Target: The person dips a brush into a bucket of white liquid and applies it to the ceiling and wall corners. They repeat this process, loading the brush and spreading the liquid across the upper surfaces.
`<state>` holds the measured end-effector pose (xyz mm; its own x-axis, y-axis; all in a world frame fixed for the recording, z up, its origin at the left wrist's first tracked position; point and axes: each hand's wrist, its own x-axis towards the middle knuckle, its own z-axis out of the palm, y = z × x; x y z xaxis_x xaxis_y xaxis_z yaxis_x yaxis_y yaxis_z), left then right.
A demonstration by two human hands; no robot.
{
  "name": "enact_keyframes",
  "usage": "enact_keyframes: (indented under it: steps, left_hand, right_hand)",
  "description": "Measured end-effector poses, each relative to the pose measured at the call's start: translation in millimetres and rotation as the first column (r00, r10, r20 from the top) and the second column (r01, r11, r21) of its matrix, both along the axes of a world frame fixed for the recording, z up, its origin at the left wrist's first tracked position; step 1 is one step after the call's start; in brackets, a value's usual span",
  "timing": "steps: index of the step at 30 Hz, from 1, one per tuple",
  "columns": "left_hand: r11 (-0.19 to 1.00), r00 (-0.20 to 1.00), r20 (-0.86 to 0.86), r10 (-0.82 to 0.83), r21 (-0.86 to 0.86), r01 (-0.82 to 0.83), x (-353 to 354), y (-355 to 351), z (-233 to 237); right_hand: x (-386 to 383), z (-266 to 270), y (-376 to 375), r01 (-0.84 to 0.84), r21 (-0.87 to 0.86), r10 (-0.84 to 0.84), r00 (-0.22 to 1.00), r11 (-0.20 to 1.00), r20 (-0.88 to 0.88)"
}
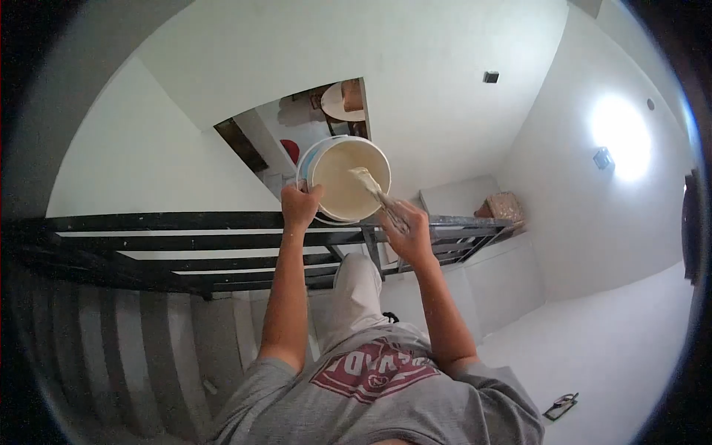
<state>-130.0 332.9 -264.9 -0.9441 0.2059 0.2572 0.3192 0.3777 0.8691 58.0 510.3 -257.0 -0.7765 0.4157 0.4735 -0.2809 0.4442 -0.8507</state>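
Note:
A white bucket (380,159) with pale, cream-coloured stuff inside is held out in front, above a dark railing. My left hand (300,204) is closed on the bucket's near left rim. My right hand (406,228) is wrapped round the handle of a pale, coated tool (363,178), which looks like a brush. The tool's head lies over the bucket's opening, at its right side; whether it touches the contents I cannot tell.
The dark railing (185,221) runs across the view below the bucket. Steps (119,348) lie at the lower left. Beyond the railing, an opening shows a round table (341,101) and a red object (290,150). A patterned box-like object (504,208) sits at the right.

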Motion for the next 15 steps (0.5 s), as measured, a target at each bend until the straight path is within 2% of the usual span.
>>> enact_keyframes:
  steps: [1,3,5,6,8,9,10,12,14,15]
  left_hand:
    - [1.0,1.0,-0.016,-0.005,-0.02,0.005,-2,0,-3]
    - [0.994,1.0,-0.019,0.018,-0.111,-0.02,-2,-2,-4]
    - [0.995,1.0,0.017,0.021,-0.1,-0.02,4,-4,3]
    - [0.994,0.998,0.057,0.024,-0.105,-0.018,6,-7,7]
    - [0.993,0.999,0.028,0.039,-0.112,-0.036,3,-9,0]
    - [0.988,0.998,0.014,0.063,-0.142,-0.061,-1,-10,-2]
    - [0.991,0.998,-0.003,0.059,-0.12,-0.059,-1,-10,0]
    - [0.988,0.998,-0.013,0.065,-0.141,-0.066,-1,-11,-2]
    - [0.985,0.995,-0.028,0.097,-0.141,-0.1,-13,-14,-25]
    - [0.977,0.99,-0.033,0.134,-0.161,-0.137,-18,-12,-32]
  right_hand:
    - [4,3,1,0.006,0.03,-0.004,0.996,1.0,-0.087]
    - [11,11,1,0.009,0.021,-0.007,0.997,1.0,-0.078]
    - [19,18,3,-0.006,-0.045,0.004,0.999,0.999,-0.04]
    - [21,27,-1,0.002,-0.021,-0.003,0.998,1.0,-0.056]
    - [25,57,-8,-0.109,-0.355,0.005,0.959,0.928,-0.283]
    - [28,71,-9,-0.134,-0.483,-0.012,0.958,0.865,-0.287]
    - [28,85,-4,-0.138,-0.463,-0.011,0.952,0.876,-0.305]
    - [29,108,6,-0.287,-0.613,0.008,0.909,0.736,-0.417]
    - [26,123,9,-0.294,-0.564,0.017,0.896,0.772,-0.443]
    - [25,131,12,-0.332,-0.577,0.027,0.881,0.746,-0.472]
